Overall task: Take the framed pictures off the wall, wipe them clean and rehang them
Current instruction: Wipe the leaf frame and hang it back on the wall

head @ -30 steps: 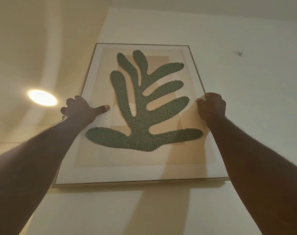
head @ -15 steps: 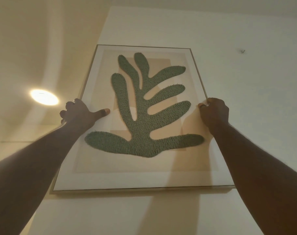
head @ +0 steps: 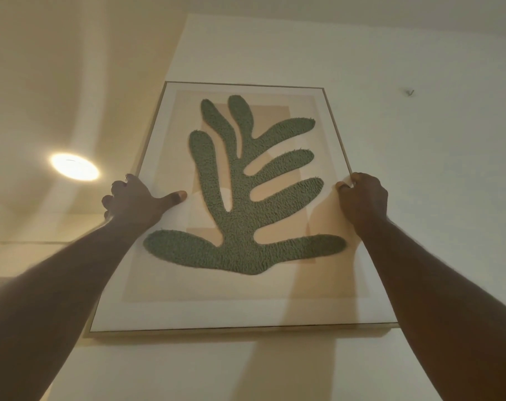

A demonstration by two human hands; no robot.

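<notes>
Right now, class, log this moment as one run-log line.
left hand: grips picture left edge | right hand: grips right edge | picture: against wall | hook: bare

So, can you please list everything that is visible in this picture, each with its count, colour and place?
framed picture: one, thin pale wooden frame, beige print with a green tufted leaf shape, against the wall, centre of view
wall hook: one, dark, on the wall, upper right of the frame
ceiling light: one, round, glowing warm white, on the ceiling at left
wall: white, behind the frame
left hand: grips the frame's left edge, thumb on the front
right hand: grips the frame's right edge
</notes>
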